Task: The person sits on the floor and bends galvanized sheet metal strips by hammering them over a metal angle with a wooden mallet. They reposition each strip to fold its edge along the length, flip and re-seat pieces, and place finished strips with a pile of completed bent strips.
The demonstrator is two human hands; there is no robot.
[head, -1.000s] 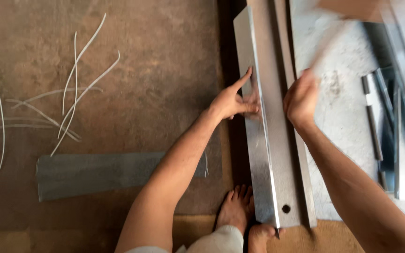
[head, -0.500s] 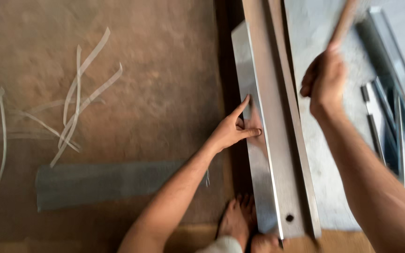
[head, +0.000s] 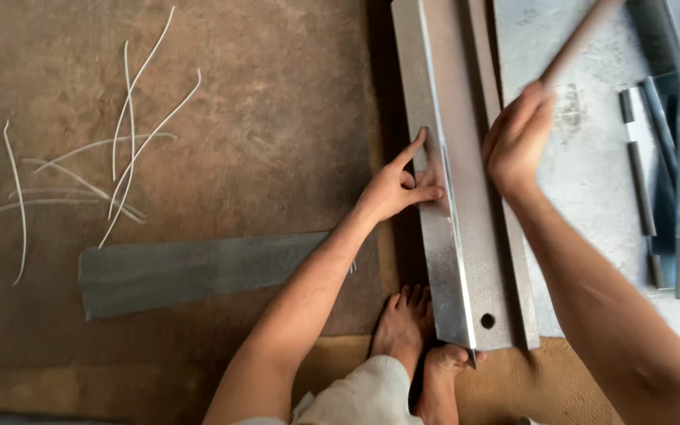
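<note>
A long folded strip of galvanised sheet metal [head: 466, 260] lies lengthwise over a steel angle bar [head: 513, 260], with a round hole near its close end. My left hand [head: 399, 185] presses flat on the strip's left flange, fingers spread. My right hand [head: 517, 142] is closed round a wooden handle [head: 580, 39] that runs up and right out of the frame; its head is out of view. My bare feet [head: 423, 346] rest against the strip's near end.
A flat grey sheet-metal strip [head: 190, 271] lies on the brown floor at left, with several thin curled offcuts [head: 120, 165] beyond it. At right are a large metal sheet [head: 592, 205] and several metal bars and channels [head: 670, 173].
My right hand with the handle rose from the strip, then came back down toward it. The left hand stayed pressed on the flange.
</note>
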